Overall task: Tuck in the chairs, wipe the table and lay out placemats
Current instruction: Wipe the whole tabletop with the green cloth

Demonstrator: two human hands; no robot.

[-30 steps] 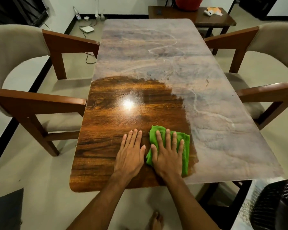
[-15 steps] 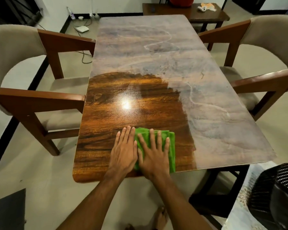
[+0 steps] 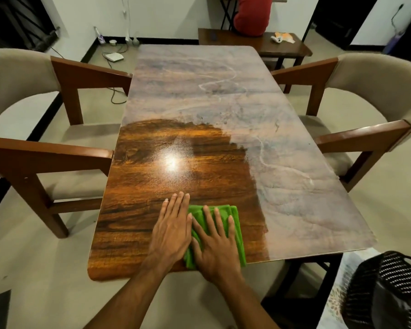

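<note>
A long wooden table [image 3: 166, 148] stretches away from me; its near left part is glossy brown, the rest is dull with a pale film. A folded green cloth [image 3: 236, 224] lies near the table's front edge. My right hand [image 3: 217, 243] presses flat on the cloth with spread, straight fingers. My left hand [image 3: 173, 227] lies flat beside it, its thumb side at the cloth's left edge. A beige armchair [image 3: 17, 96] stands at the left side of the table and another armchair [image 3: 375, 91] at the right.
A small dark side table [image 3: 254, 43] with a red object [image 3: 253, 17] and a small toy [image 3: 282, 38] stands beyond the far end. Cables and a white device [image 3: 114, 57] lie on the floor at the back left. A black mesh object [image 3: 389, 290] sits at the lower right.
Both hands and the green cloth have slid left along the front edge of the table. The view has tilted up a little, showing more of the far wall.
</note>
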